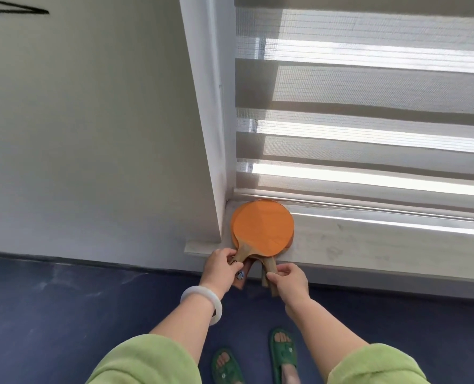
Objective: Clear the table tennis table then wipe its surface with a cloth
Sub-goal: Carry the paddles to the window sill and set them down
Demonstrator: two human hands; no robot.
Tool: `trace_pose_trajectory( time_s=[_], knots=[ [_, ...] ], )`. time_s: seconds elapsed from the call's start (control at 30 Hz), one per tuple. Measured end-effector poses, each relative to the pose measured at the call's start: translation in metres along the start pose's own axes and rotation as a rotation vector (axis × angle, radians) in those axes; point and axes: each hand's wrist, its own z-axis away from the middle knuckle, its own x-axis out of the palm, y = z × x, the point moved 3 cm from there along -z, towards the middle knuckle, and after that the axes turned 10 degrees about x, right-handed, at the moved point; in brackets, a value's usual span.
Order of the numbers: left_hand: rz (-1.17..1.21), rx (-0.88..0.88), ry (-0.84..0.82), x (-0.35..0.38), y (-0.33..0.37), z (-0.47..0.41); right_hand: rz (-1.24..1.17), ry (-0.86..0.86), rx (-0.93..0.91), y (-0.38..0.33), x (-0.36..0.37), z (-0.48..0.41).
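**A:** Where is the stack of paddles [262,227] found?

**B:** It is laid flat on the window sill [369,242], just beyond both hands, with an orange rubber face uppermost. The blades are tucked into the corner by the wall [91,134]. The handles are fanned out over the sill's near edge, toward the hands. How many paddles are stacked cannot be told.

**A:** How are the hands set?

**B:** The left hand [222,266] is curled round one wooden handle [242,252]. The right hand [290,279] is pinched on another handle just beside it. The two hands are near each other but are not seen to touch.

**A:** How is the stack expected to handle?

**B:** It is judged light and stiff, since thin wooden blades are faced with rubber. The rubber is likely grippy, so little sliding between blades is expected. The handles, being bare wood, are probably smoother.

**A:** Where should hold be taken?

**B:** The handles are the natural place, gathered together if the stack is to be shifted as one. The orange face is better left unfingered.
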Motion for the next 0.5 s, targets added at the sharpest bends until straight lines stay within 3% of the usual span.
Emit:
trace_pose_trajectory(
  time_s=[0.5],
  knots=[
    [-0.018, 0.023, 0.004, -0.007, -0.005, 0.007, 0.041, 0.019, -0.037, -0.009, -0.01, 0.008]
  ],
)
